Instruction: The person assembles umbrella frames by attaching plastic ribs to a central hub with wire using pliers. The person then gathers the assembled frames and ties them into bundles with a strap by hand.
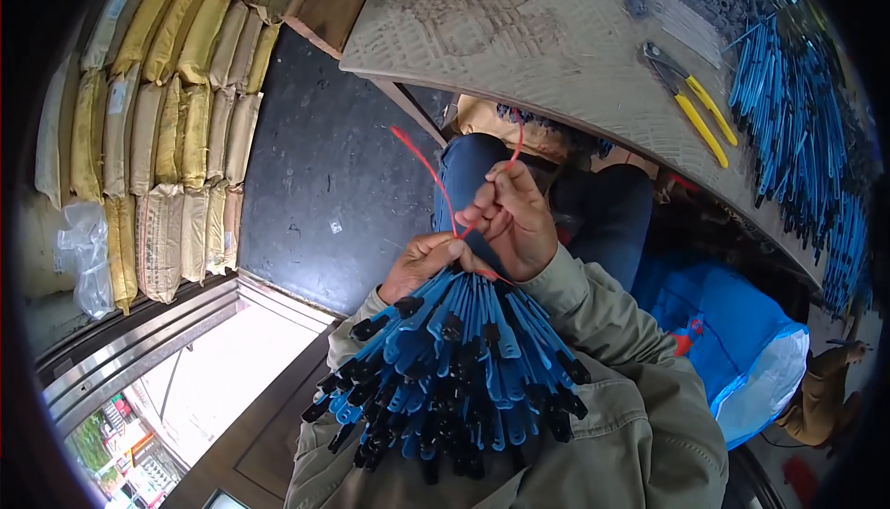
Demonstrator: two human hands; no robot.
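A fanned bundle of thin blue strips with black ends (464, 361) rests against my lap, its narrow gathered end up by my hands. A red string (434, 171) crosses at that gathered end, one loose end reaching up to the left. My left hand (417, 268) is closed at the top of the bundle, thumb and fingers pinching the string where it crosses. Just above and to the right, my right hand (521, 222) pinches the string's other end, which sticks up past the fingertips. The palm side of my right hand shows; the string's path behind the bundle is hidden.
On the workbench (464, 31) at the far side lie yellow-handled pliers (702, 118) and a big heap of similar blue strips (797, 120). Wrapped packages (167, 138) are stacked at the left. A blue sack (718, 333) stands at my right, a window (185, 388) at lower left.
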